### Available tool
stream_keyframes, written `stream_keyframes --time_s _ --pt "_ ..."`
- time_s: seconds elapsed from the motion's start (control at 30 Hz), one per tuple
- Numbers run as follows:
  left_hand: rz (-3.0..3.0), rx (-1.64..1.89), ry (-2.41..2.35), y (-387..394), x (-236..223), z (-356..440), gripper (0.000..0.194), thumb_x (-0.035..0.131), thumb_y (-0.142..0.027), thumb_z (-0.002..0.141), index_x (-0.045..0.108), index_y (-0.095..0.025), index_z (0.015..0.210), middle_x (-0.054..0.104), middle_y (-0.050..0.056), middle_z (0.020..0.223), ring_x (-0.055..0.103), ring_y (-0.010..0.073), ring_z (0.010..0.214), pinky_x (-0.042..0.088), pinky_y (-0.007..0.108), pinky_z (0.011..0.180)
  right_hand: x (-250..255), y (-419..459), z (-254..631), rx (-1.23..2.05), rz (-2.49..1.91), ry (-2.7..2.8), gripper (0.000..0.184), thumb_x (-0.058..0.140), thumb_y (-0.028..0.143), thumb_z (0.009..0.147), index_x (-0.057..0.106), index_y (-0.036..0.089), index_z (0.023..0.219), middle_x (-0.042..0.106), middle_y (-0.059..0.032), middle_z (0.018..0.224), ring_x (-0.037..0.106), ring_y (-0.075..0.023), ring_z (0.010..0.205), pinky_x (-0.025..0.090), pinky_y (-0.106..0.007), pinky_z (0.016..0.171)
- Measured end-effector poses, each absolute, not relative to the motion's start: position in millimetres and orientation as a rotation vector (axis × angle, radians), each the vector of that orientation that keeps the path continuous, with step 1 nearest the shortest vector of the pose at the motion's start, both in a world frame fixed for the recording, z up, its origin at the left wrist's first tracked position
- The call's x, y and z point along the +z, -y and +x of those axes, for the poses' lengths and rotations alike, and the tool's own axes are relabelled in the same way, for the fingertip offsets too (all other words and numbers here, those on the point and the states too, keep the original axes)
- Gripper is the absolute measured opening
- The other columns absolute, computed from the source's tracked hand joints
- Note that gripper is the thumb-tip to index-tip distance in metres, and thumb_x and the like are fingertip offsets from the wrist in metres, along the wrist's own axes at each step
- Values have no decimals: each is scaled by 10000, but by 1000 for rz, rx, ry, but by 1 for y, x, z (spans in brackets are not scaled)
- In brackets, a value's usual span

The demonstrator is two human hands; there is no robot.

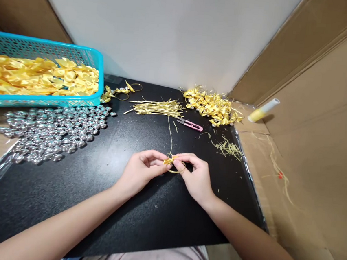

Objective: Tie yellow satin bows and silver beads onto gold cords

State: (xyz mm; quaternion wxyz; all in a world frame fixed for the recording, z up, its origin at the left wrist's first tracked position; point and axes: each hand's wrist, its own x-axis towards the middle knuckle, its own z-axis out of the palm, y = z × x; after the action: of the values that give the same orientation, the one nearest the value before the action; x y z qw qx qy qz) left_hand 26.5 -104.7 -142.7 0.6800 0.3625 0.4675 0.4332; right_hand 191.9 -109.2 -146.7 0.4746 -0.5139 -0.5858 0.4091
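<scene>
Left hand (140,169) and right hand (196,177) pinching yellow bow (168,161) above table (114,140); loop (175,172) by right thumb, thread (170,136) trailing away. Binding, seemingly; next calls for steady pinch, thread drawn snug.

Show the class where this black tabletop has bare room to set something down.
A broad patch lies between the silver beads and the left grip; another, between the forearms. A smaller, scrap-flecked one lies right of the right grip, in front of the trimmings. The far side is crowded with gold ties, pink snips and yellow bows.
</scene>
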Motion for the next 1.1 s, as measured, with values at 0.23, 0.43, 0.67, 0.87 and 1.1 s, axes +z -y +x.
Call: stream_keyframes --time_s 0.23,0.43,0.67,0.87,1.1 --pt "848 996 -1105 106 -139 29 285 873 -281 557 705 -139 738 730 4 639 663 102 579 526 177 597 -147 109 191 996 -1263 1421 50 684 209 786 730 213 766 746 -55 868 682 -201 848 532 -360 812" --pt "891 1011 -1172 105 -139 30 356 881 -349 526 695 -134 740 725 24 645 671 140 593 537 220 594 -145 110 190 971 -1255 1443 57 683 202 786 717 222 745 748 -45 850 682 -199 837 531 -365 818" --pt "900 1030 -1182 106 -137 32 365 877 -375 527 694 -139 736 734 29 676 674 141 623 548 226 633 -148 109 189 941 -1218 1443 59 709 180 769 737 228 748 747 -53 854 673 -209 883 521 -383 844" --pt "928 1063 -1204 106 -139 32 353 867 -391 544 696 -138 721 735 35 687 669 139 629 551 232 656 -147 110 188 923 -1230 1460 79 696 167 780 736 233 762 744 -47 872 665 -204 898 517 -374 847" --pt "924 1086 -1225 105 -141 32 328 866 -374 549 684 -148 703 724 24 667 664 140 616 549 236 656 -146 110 187 851 -1206 1538 54 725 190 771 732 239 792 744 -44 883 655 -202 902 509 -365 841"
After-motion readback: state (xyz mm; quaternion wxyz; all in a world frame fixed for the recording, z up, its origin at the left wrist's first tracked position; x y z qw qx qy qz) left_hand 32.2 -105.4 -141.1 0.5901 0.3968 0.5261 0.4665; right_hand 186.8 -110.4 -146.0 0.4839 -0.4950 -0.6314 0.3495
